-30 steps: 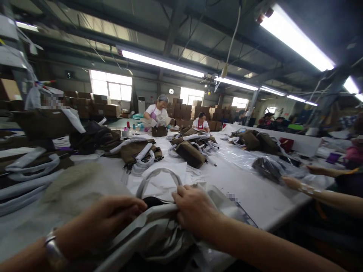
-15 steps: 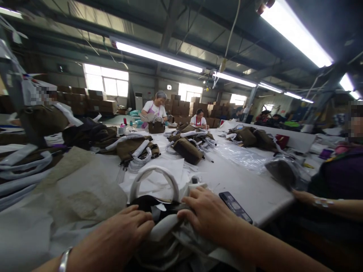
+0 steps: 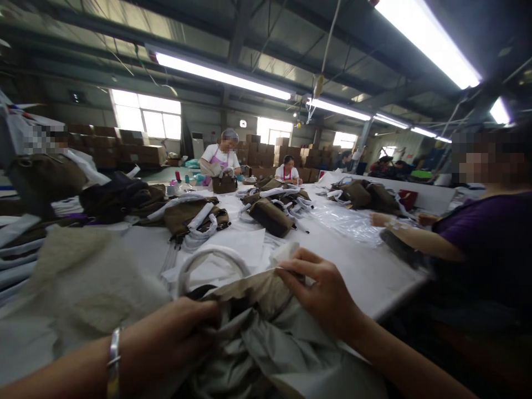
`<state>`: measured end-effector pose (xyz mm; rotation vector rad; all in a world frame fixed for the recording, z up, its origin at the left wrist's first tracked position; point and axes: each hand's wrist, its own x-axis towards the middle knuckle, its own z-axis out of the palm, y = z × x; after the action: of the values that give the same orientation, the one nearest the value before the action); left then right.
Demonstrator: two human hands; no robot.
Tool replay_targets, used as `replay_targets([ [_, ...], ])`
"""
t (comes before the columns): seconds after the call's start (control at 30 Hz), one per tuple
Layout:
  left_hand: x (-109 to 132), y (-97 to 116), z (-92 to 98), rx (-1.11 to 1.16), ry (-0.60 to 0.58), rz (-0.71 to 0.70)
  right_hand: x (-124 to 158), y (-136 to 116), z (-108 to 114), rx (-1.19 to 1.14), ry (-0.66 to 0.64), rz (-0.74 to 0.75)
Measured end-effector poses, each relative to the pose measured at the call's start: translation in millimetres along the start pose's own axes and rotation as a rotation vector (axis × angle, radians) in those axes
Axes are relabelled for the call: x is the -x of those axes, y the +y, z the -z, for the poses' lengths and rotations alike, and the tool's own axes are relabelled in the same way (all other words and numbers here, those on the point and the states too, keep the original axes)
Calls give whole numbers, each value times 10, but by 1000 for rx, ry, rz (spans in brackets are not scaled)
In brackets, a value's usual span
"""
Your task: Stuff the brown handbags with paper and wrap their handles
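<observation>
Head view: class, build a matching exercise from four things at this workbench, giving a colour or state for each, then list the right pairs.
Things:
1 bracelet
2 handle
3 co-worker's sleeve
4 right hand

Descriptions:
A purple
B pinching the brown edge of the bag
C silver, round a wrist
D wrapped in white, arched upward

Pairs: 1-C, 2-D, 3-A, 4-B.

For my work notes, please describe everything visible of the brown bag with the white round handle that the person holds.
The olive-brown fabric bag lies at the near edge of the white table, its lower part wrapped in a thin, crumpled grey cloth cover. Its round handle, wrapped in white, arches upright behind it, with a dark opening below. The right hand pinches the bag's top edge; the left hand clutches the cover at its left side.
</observation>
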<state>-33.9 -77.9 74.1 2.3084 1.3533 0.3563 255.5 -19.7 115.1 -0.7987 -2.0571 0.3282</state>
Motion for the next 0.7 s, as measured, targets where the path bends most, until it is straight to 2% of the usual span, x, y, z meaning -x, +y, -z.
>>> replay_targets([
  [0.07, -52, -11, 136, -53, 67, 47, -7, 31, 140, 34, -11, -28],
  [0.17, -146, -32, 219, -195, 201, 117, -36, -25, 336, 170, 16, 4],
  [0.23, -222, -84, 232, -186, 197, 155, -32, -167, 368, 284, 120, 131],
  [0.3, -303, -164, 260, -67, 113, 188, 1, -357, 279, 319, 122, 325],
  [0.33, -342, -207, 285, 7, 52, 187, 23, -444, 191, 298, 35, 418],
  [0.4, -408, -280, 350, 131, -76, 143, 60, -550, -35, 225, -252, 516],
  [0.47, -452, -314, 425, 159, -150, 78, 62, -537, -261, 229, -500, 478],
  [0.5, -466, -313, 463, 138, -160, 55, 46, -494, -349, 274, -570, 420],
  [0.6, -490, -240, 567, 0, -88, 53, -52, -340, -450, 445, -656, 299],
  [0.7, -528, -123, 589, -130, 55, 44, -154, -331, -383, 613, -654, 313],
])
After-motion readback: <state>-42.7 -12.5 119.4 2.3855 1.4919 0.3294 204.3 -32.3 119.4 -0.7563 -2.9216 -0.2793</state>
